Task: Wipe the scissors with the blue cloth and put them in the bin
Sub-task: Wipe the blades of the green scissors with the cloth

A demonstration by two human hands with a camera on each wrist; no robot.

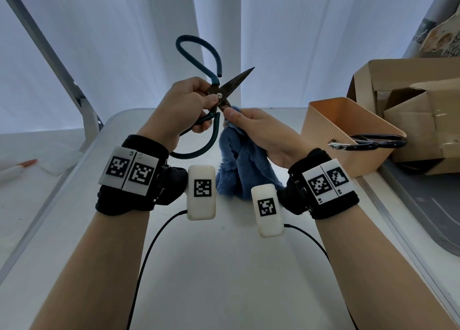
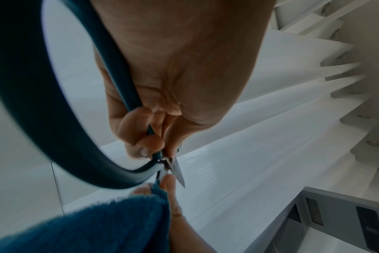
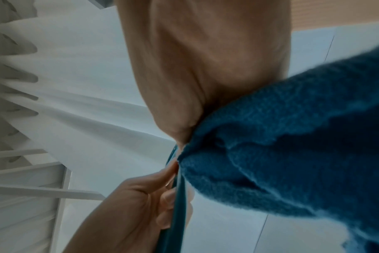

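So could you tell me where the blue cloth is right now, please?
In the head view the cloth hangs mid-frame above the table, pinched by the right hand against the lower blade of the scissors.

Both forearms extended forward, raised, wrists close together, each wearing a black band with tag markers. Left hand [image 1: 189,100]: fingers curled, thumb pressed at the pivot of the scissors [image 1: 219,90], lower fingers through a handle loop; grip firm. Right hand [image 1: 261,133]: thumb and fingers pinching the blue cloth [image 1: 239,160] around one blade, palm turned inward.
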